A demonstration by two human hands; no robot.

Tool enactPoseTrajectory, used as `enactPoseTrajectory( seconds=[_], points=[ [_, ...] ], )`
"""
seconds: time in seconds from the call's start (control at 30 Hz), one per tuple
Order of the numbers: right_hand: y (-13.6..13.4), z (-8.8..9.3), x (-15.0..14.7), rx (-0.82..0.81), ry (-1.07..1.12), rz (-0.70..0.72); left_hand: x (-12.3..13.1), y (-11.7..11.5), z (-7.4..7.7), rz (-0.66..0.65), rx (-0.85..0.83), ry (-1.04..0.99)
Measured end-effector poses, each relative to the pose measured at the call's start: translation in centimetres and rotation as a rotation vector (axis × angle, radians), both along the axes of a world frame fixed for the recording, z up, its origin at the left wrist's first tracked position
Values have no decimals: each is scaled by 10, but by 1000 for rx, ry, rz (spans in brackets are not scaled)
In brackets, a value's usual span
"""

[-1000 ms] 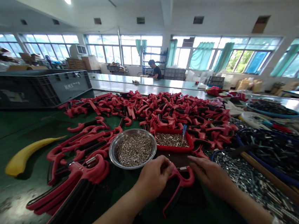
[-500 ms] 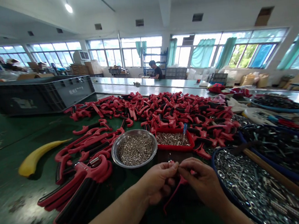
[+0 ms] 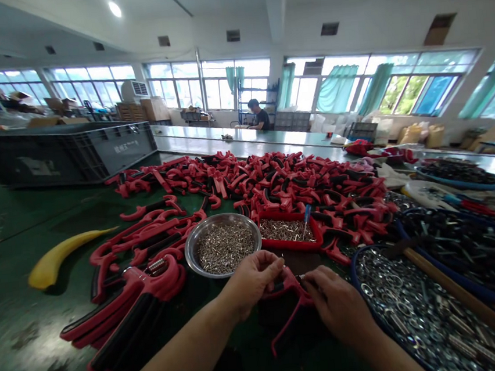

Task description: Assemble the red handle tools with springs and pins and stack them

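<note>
Both bare forearms (image 3: 176, 350) reach in from the bottom of the view, the left hand (image 3: 252, 284) curled knuckles-up, the right hand (image 3: 336, 308) just beside it, lower, fingertips angled inward toward it.

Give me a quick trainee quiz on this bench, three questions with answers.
1. True or false: the round steel bowl holds small silver metal parts.
2. Which is nearer that bowl: the left hand or the right hand, with the curved red-and-black plastic handle between them?
3. Fill in: the rectangular red plastic tray sits to the ___ of the bowl.

Key: 1 true; 2 left hand; 3 right.
</note>
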State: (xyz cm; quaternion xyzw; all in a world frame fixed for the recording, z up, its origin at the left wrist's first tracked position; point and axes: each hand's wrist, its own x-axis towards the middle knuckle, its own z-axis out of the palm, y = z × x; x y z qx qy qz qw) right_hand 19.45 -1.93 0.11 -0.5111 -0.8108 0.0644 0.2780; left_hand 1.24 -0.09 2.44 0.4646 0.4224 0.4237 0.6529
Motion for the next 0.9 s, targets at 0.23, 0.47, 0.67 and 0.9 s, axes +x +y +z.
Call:
enactPoseTrajectory(
  seconds=[0.23,0.47,0.67,0.9],
  points=[
    [-1,-7,-4,44,-216,-14,-5,-1,-6,63,59,25],
    [-4,2,-14,136,-565,-40,-12,-2,-7,105,40,-75],
    [-5,5,-20,269,-781,45,-17,-3,-5,145,-6,-140],
    [-7,11,-17,232,-789,131,-16,-5,-5,102,44,-78]
  ],
)
